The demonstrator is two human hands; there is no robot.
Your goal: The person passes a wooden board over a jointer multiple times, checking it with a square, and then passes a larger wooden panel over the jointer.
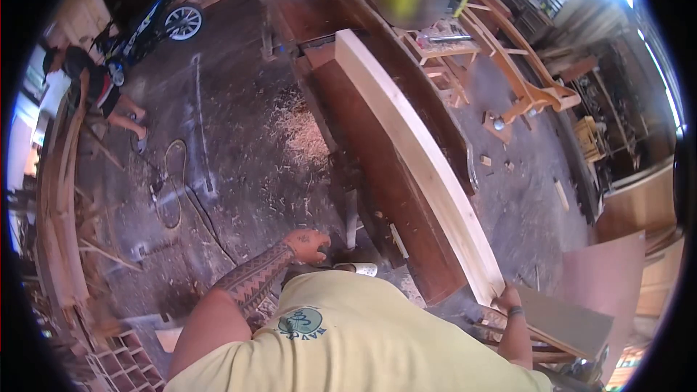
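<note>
A long pale wooden beam (428, 160) lies lengthwise along a reddish-brown bench (435, 261). Its near end is in my right hand (507, 297), whose fingers are wrapped around the edge; part of the grip is hidden. My left hand (308, 245), at the end of a tattooed forearm, hangs loosely curled over the floor to the left of the bench. Nothing shows in it, and thumb and fingers look apart. A small pale wood strip (399, 241) rests by the bench's left edge.
Wood shavings (301, 127) are heaped left of the bench. A cable (196, 196) loops across the floor. Another person (91, 80) stands at the left by long curved boards (62, 210). A motorbike (156, 25) is behind. Wooden frames (501, 51) stand at the back right, and panels (602, 276) lean at right.
</note>
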